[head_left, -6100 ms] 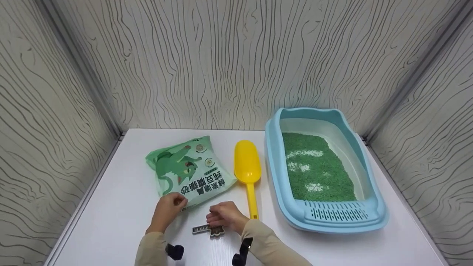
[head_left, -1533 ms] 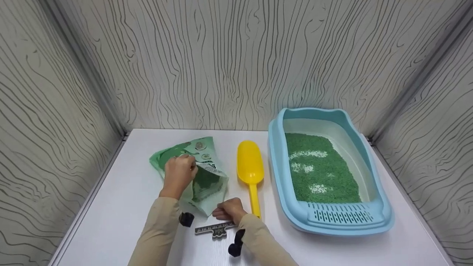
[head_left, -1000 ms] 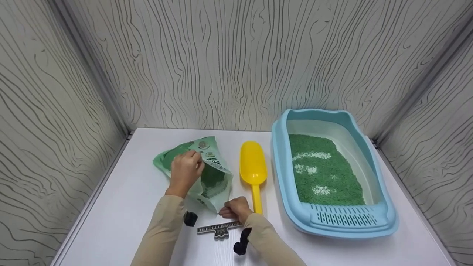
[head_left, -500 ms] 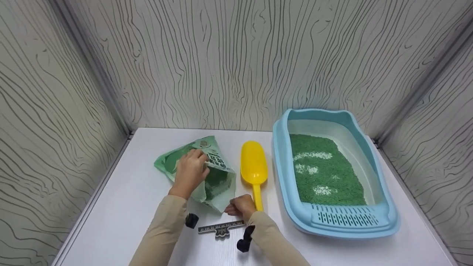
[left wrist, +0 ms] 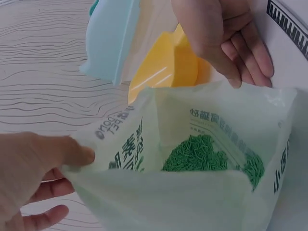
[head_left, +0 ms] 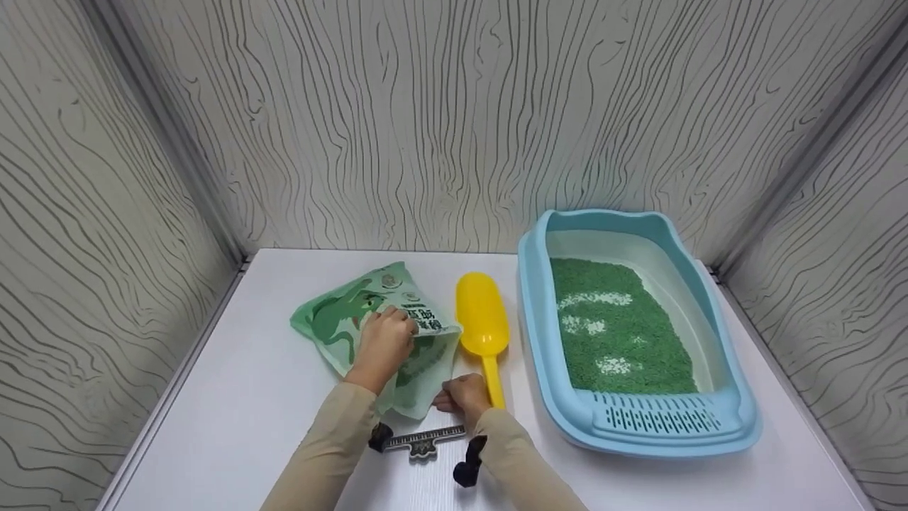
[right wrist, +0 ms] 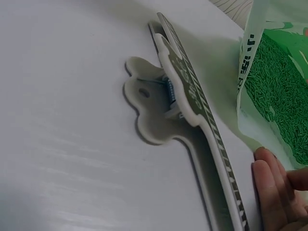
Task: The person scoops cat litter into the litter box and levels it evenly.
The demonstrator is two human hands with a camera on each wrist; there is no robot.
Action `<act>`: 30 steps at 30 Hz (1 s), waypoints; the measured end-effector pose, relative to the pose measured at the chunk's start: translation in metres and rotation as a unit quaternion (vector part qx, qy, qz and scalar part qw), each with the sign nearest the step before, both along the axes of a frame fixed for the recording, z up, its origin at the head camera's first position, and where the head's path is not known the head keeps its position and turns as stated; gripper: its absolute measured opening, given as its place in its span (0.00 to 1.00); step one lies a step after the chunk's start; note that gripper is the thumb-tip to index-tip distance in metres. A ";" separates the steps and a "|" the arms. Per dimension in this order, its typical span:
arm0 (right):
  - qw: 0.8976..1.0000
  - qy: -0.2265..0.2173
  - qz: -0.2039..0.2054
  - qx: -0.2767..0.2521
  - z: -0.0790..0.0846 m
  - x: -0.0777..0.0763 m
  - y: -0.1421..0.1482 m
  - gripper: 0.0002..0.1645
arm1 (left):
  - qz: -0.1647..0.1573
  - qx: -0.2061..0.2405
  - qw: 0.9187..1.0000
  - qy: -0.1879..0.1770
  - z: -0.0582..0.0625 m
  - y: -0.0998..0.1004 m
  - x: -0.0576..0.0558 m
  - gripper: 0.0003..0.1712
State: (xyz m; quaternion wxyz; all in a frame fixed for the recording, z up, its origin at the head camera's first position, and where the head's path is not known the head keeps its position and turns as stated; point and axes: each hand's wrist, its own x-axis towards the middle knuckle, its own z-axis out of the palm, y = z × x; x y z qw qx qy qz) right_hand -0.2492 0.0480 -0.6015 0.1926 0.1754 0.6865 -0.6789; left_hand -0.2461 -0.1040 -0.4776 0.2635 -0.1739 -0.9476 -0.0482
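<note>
A green-and-white bag of cat litter (head_left: 333,316) with a cat print lies on the table, its mouth gaping towards me. My left hand (head_left: 385,344) pinches the upper rim of that mouth; in the left wrist view its thumb (left wrist: 79,154) presses on the plastic. My right hand (head_left: 464,397) holds the near right corner of the mouth between thumb and fingers (right wrist: 272,178). Green litter pellets (left wrist: 197,156) show inside the bag. Just in front of the bag, a ruler-patterned bag clip (head_left: 423,447) lies on the table, with nothing gripped in it.
A yellow scoop (head_left: 482,316) lies right of the bag, its handle end hidden by my right hand. Farther right stands a blue litter box (head_left: 532,341) holding green and white litter. Wood-patterned walls (head_left: 454,128) enclose the white table (head_left: 206,404).
Six seconds ago the bag lay flat, its mouth closed. Its mouth has since been pulled open. In the last half second my left hand has come nearer and rightwards, lowering the upper rim.
</note>
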 end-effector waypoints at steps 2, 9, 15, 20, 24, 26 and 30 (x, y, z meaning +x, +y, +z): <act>1.000 0.000 -0.003 0.004 0.000 0.000 0.000 0.15 | -0.002 -0.005 1.000 0.011 0.001 0.001 -0.001 0.04; 1.000 -0.001 -0.003 0.026 0.000 0.001 -0.001 0.15 | -0.013 -0.010 0.994 0.106 0.003 -0.004 -0.006 0.06; 1.000 -0.002 -0.004 0.029 -0.001 0.001 -0.001 0.16 | 0.001 -0.030 0.993 0.115 0.006 -0.006 -0.003 0.07; 1.000 0.016 -0.005 0.023 -0.002 0.002 0.000 0.16 | 0.033 -0.023 0.992 0.118 0.008 -0.003 0.002 0.10; 0.999 0.024 -0.004 0.025 -0.002 0.002 -0.002 0.16 | 0.037 -0.019 0.996 0.085 0.013 -0.001 0.007 0.11; 0.999 0.019 -0.005 0.029 -0.002 0.002 -0.002 0.16 | 0.036 -0.014 0.998 0.058 0.016 0.000 0.008 0.11; 0.999 0.018 -0.008 0.028 -0.003 0.002 -0.002 0.15 | 0.039 -0.005 0.998 0.038 0.020 0.001 0.007 0.11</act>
